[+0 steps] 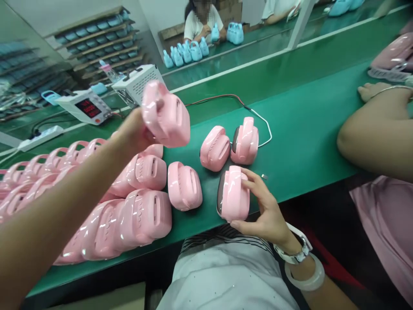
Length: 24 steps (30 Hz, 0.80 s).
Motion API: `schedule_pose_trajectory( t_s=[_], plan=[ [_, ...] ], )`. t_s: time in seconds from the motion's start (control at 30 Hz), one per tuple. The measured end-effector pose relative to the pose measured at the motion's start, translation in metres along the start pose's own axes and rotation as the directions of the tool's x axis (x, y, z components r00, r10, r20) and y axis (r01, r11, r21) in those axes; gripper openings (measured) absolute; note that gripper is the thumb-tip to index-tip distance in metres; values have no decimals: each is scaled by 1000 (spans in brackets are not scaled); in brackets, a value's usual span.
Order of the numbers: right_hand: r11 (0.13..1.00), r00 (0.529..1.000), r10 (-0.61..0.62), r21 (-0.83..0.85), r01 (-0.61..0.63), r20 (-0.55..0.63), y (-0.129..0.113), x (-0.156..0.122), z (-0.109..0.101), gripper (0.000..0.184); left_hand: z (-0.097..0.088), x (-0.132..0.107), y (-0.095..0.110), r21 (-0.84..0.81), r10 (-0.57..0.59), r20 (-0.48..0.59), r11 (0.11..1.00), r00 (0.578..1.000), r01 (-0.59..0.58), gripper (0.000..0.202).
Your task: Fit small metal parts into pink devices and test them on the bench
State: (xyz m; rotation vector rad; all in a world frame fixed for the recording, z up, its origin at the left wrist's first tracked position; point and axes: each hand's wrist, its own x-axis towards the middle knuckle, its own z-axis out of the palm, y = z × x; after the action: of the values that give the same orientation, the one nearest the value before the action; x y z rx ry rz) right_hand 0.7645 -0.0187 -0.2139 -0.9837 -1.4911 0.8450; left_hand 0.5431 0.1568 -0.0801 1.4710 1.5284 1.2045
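My left hand (135, 131) is raised above the green belt (300, 142) and grips a glossy pink plastic housing (166, 114), which is blurred by motion. My right hand (263, 206) rests at the belt's near edge, fingers wrapped round another pink housing (232, 193) that stands on its side with a dark face turned left. Between and beyond the hands lie loose pink housings (183, 185), one (214, 147) next to a housing (245, 141) joined to a white wire.
Rows of several pink housings (106, 215) fill the belt's left side. A power supply with a red display (85, 106) and a white box (138, 84) stand behind. A neighbour's arm (371, 133) lies on the belt at right. Another person sits far back with blue housings (185, 51).
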Motion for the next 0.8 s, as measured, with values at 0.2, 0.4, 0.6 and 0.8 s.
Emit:
schedule_pose_trajectory(
  t_s=[0.2, 0.4, 0.6, 0.8],
  plan=[
    [999, 993, 42, -10, -41, 107, -1, 15, -12, 96, 26, 30, -39, 30, -326, 231, 944, 917, 328, 37],
    [873, 965, 170, 425, -241, 199, 5, 16, -7, 91, 9, 31, -34, 142, -463, 115, 883, 879, 447, 34],
    [539, 872, 436, 711, -452, 223, 13, 13, -5, 45, 7, -119, 14, 45, 42, 14, 998, 999, -43, 56],
    [488, 835, 484, 711, -506, 262, 12, 17, -10, 48, 76, -192, -43, -293, -152, 189, 934, 970, 203, 51]
  ],
)
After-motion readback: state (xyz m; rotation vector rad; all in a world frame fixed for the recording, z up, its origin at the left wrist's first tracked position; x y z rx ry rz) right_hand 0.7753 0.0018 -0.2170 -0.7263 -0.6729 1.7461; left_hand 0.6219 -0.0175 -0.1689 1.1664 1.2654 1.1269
